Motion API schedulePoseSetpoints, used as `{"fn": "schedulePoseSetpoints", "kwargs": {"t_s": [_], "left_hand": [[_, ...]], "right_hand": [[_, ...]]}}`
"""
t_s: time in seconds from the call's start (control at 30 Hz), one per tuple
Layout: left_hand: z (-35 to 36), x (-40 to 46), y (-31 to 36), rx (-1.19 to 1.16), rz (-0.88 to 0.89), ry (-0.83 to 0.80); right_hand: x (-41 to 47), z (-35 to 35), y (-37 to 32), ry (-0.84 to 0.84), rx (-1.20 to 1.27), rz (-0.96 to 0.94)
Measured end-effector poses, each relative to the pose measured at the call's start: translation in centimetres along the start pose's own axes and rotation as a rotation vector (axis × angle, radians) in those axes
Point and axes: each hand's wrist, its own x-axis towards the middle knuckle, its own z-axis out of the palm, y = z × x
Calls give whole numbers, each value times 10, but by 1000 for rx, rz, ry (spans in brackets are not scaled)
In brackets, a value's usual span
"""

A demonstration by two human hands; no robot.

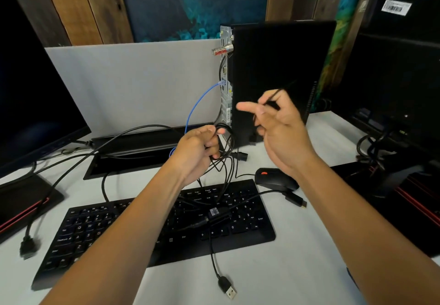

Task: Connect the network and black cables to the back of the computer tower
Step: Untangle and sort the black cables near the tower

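White surface [297,269] holding keyboard [114,231]. Blue network cable [197,104] sitting plugged into tower back [225,78], mid-frame. Left hand [200,152] gripping black cables [225,147]; right hand [278,126] pinching one thin black cable [273,96]. Black ones still waiting.

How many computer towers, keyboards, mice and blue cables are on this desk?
computer tower: 1
keyboard: 1
mouse: 1
blue network cable: 1
Total: 4
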Motion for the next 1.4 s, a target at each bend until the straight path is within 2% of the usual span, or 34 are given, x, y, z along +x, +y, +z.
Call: {"fn": "schedulePoseSetpoints", "kwargs": {"t_s": [0.17, 0.23, 0.37, 0.43, 0.53, 0.67, 0.87, 1.13, 1.27, 1.33, 1.4], "left_hand": [[16, -7, 3, -154, 15, 16], [21, -8, 6, -157, 46, 25], [34, -7, 17, -16, 141, 108], [40, -9, 24, 33, 175, 127], [45, -10, 28, 79, 187, 150], [46, -8, 22, 119, 183, 206], [47, -7, 19, 100, 190, 265], [38, -3, 15, 13, 187, 384], [47, -11, 17, -72, 145, 291], [54, -16, 19, -142, 117, 247], [59, -18, 21, -232, 70, 230]], "right_hand": [[-6, 7, 2, 39, -63, -98], [-7, 9, 5, 50, -215, -199], [-7, 6, 12, 130, -503, -426], [-5, 3, 11, 226, -492, -376], [-3, 2, 2, 315, -232, -171], [-1, 6, -12, 316, 55, -101], [-6, 15, -16, 273, 184, -76], [-9, 20, -13, 231, 140, -95], [-12, 25, 0, 174, 89, -50], [-14, 25, 11, 175, -39, -53], [-16, 24, 20, 192, -301, -128]]}}
